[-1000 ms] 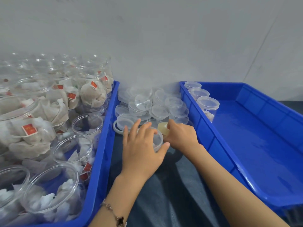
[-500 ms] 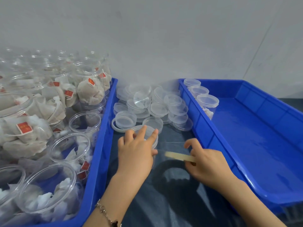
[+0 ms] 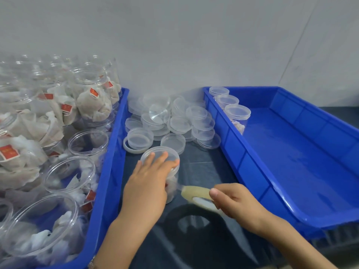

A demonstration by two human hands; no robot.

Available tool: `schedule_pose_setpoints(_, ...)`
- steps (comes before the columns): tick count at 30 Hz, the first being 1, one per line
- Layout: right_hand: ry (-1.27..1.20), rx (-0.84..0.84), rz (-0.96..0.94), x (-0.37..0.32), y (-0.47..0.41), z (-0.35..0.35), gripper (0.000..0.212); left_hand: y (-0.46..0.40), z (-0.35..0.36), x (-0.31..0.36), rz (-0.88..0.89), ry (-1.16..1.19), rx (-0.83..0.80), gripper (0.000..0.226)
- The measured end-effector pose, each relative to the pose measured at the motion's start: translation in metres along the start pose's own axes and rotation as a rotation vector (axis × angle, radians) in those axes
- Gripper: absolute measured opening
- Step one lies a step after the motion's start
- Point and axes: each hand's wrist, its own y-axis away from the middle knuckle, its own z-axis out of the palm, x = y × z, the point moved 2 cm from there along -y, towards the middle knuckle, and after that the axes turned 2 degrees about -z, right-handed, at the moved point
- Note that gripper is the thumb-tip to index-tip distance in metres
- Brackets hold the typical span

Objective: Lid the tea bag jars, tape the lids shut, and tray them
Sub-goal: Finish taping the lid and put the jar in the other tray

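Leftmost, filling the left blue tray (image 3: 108,171): open jars of tea bags (image 3: 87,144), clear and unlidded, red-tagged sachets heaped inside. Just right of that tray, on the dark table (image 3: 204,167): the jar in hand (image 3: 171,183), standing upright with its clear lid (image 3: 159,154) already seated. Pressing down on it, the left hand (image 3: 147,183), fingers spread flat over the lid and the thumb side wrapped against the jar wall, steadying rather than lifting. Behind, toward the wall: a loose pile of spare lids (image 3: 174,121) with a whitish ring (image 3: 134,149) at its near edge. Right of the jar, held low and close by: a roll of tape (image 3: 196,193), yellowish, pinched at its rim by the curled fingers of the right hand (image 3: 237,202), with a strip seemingly drawn toward the jar's side, too blurred to be sure of contact. Farthest right: the right blue tray (image 3: 291,152), holding three lidded jars (image 3: 237,117) in a row along its left wall. Judged step: taping, with lidding done and traying not yet begun. Called for next: tape carried around the seam where lid meets wall, pressed flat, then torn; jar kept from turning under the pull; finally a lift over the tray wall to join the row.
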Motion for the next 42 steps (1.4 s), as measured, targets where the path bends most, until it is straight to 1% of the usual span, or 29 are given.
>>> schedule_pose_setpoints(2, 0.456, 0.120, -0.091, -0.008, 0.003, -0.004, 0.052, 0.003, 0.002, 0.000, -0.018, 0.071, 0.006, 0.067)
schedule_pose_setpoints(3, 0.637, 0.200, -0.151, -0.013, 0.004, -0.006, 0.051, 0.004, 0.003, -0.001, -0.019, 0.104, 0.003, 0.066)
schedule_pose_setpoints(5, 0.775, 0.326, -0.198, -0.021, 0.002, -0.008, 0.049, 0.004, 0.005, -0.002, 0.004, 0.129, -0.003, 0.064)
schedule_pose_setpoints(6, 0.805, 0.336, -0.171, -0.022, -0.001, -0.006, 0.051, 0.004, 0.006, -0.003, 0.008, 0.137, -0.007, 0.063)
schedule_pose_setpoints(8, 0.839, 0.325, -0.110, -0.018, -0.011, -0.004, 0.056, 0.004, 0.006, -0.004, 0.003, 0.155, -0.007, 0.062)
schedule_pose_setpoints(9, 0.852, 0.343, -0.109, -0.015, -0.016, -0.005, 0.056, 0.004, 0.007, -0.004, 0.006, 0.158, -0.003, 0.061)
schedule_pose_setpoints(11, 0.836, 0.402, -0.155, -0.010, -0.025, -0.008, 0.045, 0.004, 0.007, -0.004, 0.011, 0.154, 0.009, 0.061)
schedule_pose_setpoints(13, 0.807, 0.457, -0.152, -0.007, -0.033, -0.012, 0.035, 0.005, 0.008, -0.004, 0.018, 0.155, 0.016, 0.061)
schedule_pose_setpoints(16, 0.793, 0.512, -0.131, 0.004, -0.048, -0.018, 0.031, 0.005, 0.009, -0.004, 0.022, 0.171, 0.031, 0.057)
schedule_pose_setpoints(19, 0.803, 0.578, -0.127, 0.010, -0.064, -0.019, 0.030, 0.005, 0.011, -0.003, 0.043, 0.185, 0.073, 0.044)
schedule_pose_setpoints(23, 0.812, 0.590, -0.149, 0.006, -0.086, -0.013, 0.035, 0.006, 0.012, 0.000, 0.065, 0.240, 0.173, 0.030)
schedule_pose_setpoints(25, 0.810, 0.561, -0.157, 0.003, -0.094, -0.007, 0.038, 0.006, 0.014, 0.000, 0.046, 0.295, 0.226, 0.027)
schedule_pose_setpoints(28, 0.786, 0.495, -0.158, 0.002, -0.106, 0.005, 0.044, 0.006, 0.016, 0.004, 0.012, 0.336, 0.262, 0.025)
schedule_pose_setpoints(31, 0.764, 0.445, -0.120, 0.003, -0.109, 0.011, 0.050, 0.008, 0.015, 0.010, 0.021, 0.287, 0.315, 0.029)
schedule_pose_setpoints(33, 0.764, 0.427, -0.104, 0.004, -0.104, 0.009, 0.048, 0.011, 0.011, 0.010, 0.065, 0.231, 0.395, 0.040)
schedule_pose_setpoints(35, 0.788, 0.436, -0.109, 0.005, -0.092, 0.006, 0.046, 0.014, 0.007, 0.007, 0.074, 0.211, 0.446, 0.054)
schedule_pose_setpoints(37, 0.811, 0.461, -0.123, 0.004, -0.078, 0.004, 0.045, 0.014, 0.003, 0.005, 0.019, 0.212, 0.430, 0.058)
schedule_pose_setpoints(38, 0.817, 0.473, -0.126, 0.003, -0.070, 0.005, 0.044, 0.015, 0.001, 0.006, -0.037, 0.212, 0.394, 0.058)
schedule_pose_setpoints(40, 0.818, 0.470, -0.104, 0.001, -0.059, 0.007, 0.044, 0.014, -0.001, 0.009, -0.145, 0.207, 0.298, 0.051)
schedule_pose_setpoints(42, 0.807, 0.453, -0.074, -0.001, -0.051, 0.007, 0.046, 0.007, -0.007, 0.014, -0.172, 0.226, 0.288, 0.045)
